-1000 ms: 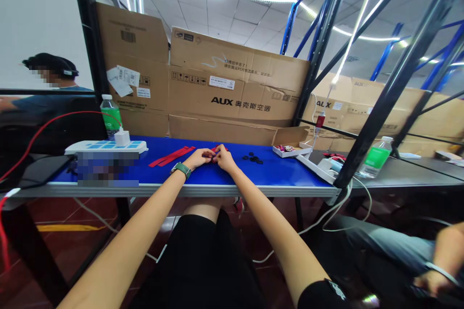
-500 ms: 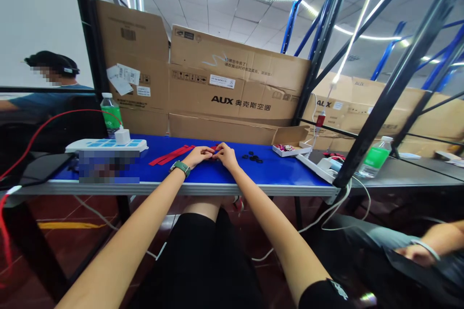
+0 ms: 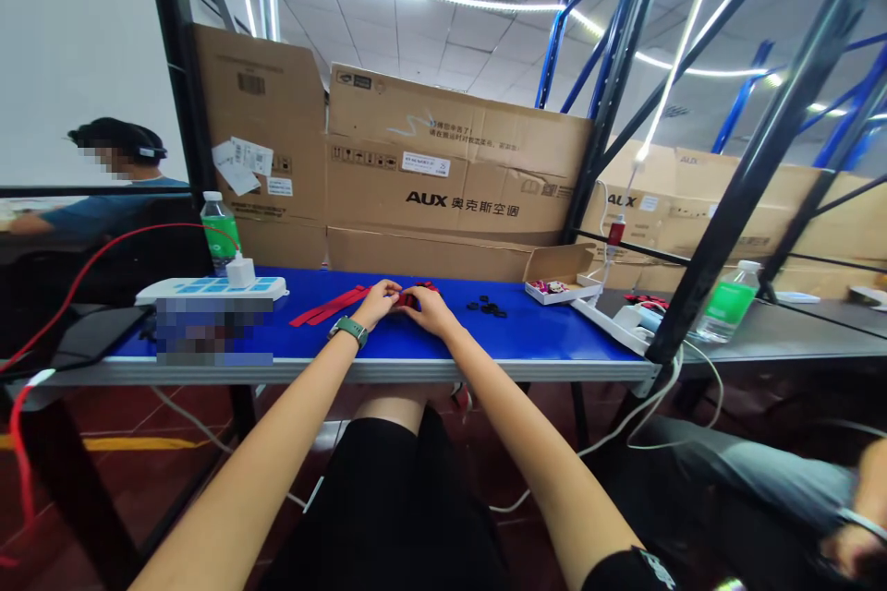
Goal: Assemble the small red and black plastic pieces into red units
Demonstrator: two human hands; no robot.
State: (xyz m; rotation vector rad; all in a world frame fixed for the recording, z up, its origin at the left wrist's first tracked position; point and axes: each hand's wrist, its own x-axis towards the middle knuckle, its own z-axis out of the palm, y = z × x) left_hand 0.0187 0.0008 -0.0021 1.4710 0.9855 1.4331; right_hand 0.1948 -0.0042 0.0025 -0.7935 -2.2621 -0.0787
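My left hand [image 3: 381, 304], a green watch on its wrist, has its fingers closed on a red fabric strap [image 3: 407, 301] above the blue tabletop. My right hand [image 3: 430, 311] meets it from the other side, fingers curled around the same strap. Much of the strap is hidden by the fingers. Just behind the hands, a bit of red and black material shows. Flat red strips [image 3: 329, 306] lie to the left of my left hand. Several small black plastic pieces [image 3: 491, 307] are scattered to the right of my right hand.
A white power strip [image 3: 208, 288] with a plugged charger and a green-labelled bottle [image 3: 220, 235] stand at left. An open small box [image 3: 561, 292] with colourful contents sits at right, near another power strip [image 3: 613, 325]. Cardboard [image 3: 450, 194] walls the back. Other people sit on both sides.
The view has shifted slightly, so the scene sits lower. My hands stay together at the strap, and more red and black material shows behind them. The person's hand at right has moved.
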